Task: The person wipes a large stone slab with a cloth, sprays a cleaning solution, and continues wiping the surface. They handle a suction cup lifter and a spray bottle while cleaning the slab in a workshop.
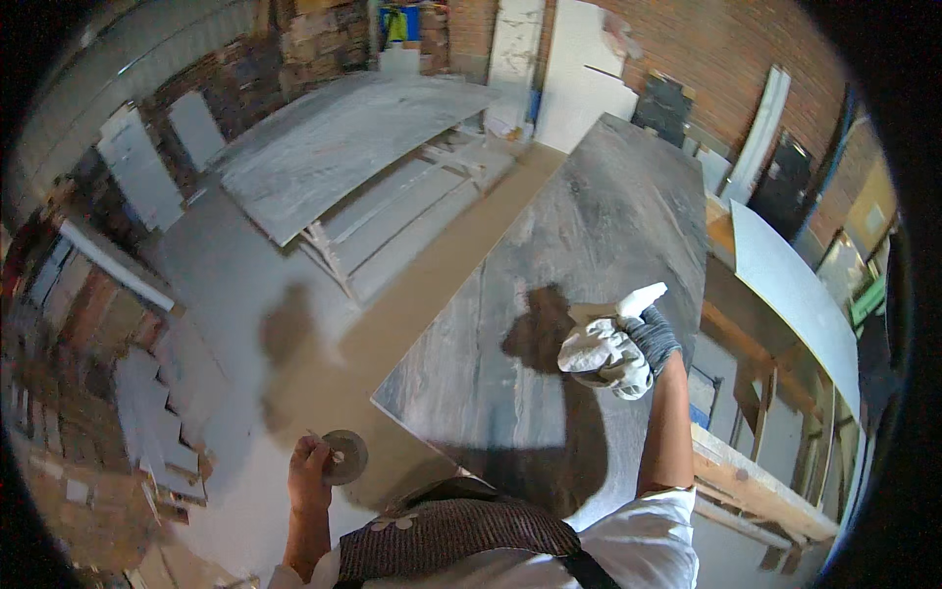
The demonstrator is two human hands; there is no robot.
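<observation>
My right hand (652,339), in a dark grey glove, is closed on a bunched white cloth (601,355). A corner of the cloth sticks up past the fingers. The hand is over the right part of a large grey, streaked slab (599,221), on which my shadow falls; I cannot tell whether the cloth touches it. Out to the left of the slab's near corner, my bare left hand (310,459) pinches a round grey disc (345,457) with a pale centre. The disc hangs over the floor, apart from the slab.
A second large grey slab (353,128) lies on a trestle frame (329,260) at the far left. A wooden frame (756,481) with a pale panel (800,285) stands close on my right. Panels lean against the brick wall (721,44). Broken pieces (157,432) are stacked at the left.
</observation>
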